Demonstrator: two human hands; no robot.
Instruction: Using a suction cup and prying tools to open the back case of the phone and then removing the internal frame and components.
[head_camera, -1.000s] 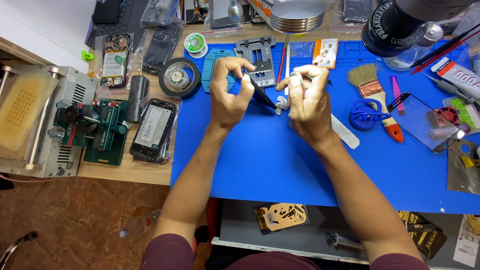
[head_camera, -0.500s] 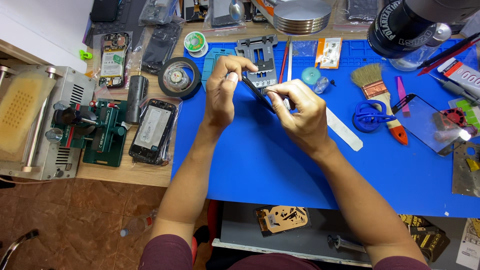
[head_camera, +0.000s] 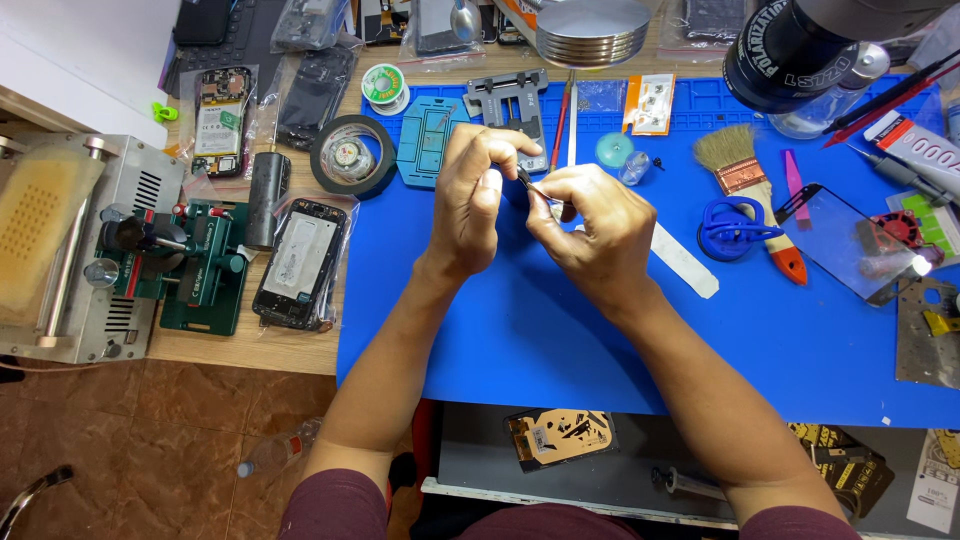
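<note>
Tweezers (head_camera: 530, 185), thin and shiny, sit pinched between the two hands, right over the blue mat (head_camera: 560, 340) on the tabletop (head_camera: 240, 350). Both hands are up off the mat and pressed close together. The left hand (head_camera: 475, 190) is curled tight, with its fingers folded around something dark that I cannot make out (it is mostly hidden). The right hand (head_camera: 600, 225) is closed too, and its thumb and first finger grip the tweezers near the tip.

At 12 o'clock from the hands lies a grey metal holder (head_camera: 510, 100). At about 2 o'clock is a brush (head_camera: 745, 185) with pale bristles and an orange handle, and just beside it a blue suction cup (head_camera: 735, 228). At 10 o'clock is a roll of black tape (head_camera: 348, 155). At 9 o'clock, off the mat, a phone (head_camera: 300, 262) lies in a clear bag, and past it stands a green clamp tool (head_camera: 190, 265). A white strip (head_camera: 685, 262) lies at 3 o'clock, near the right wrist.
</note>
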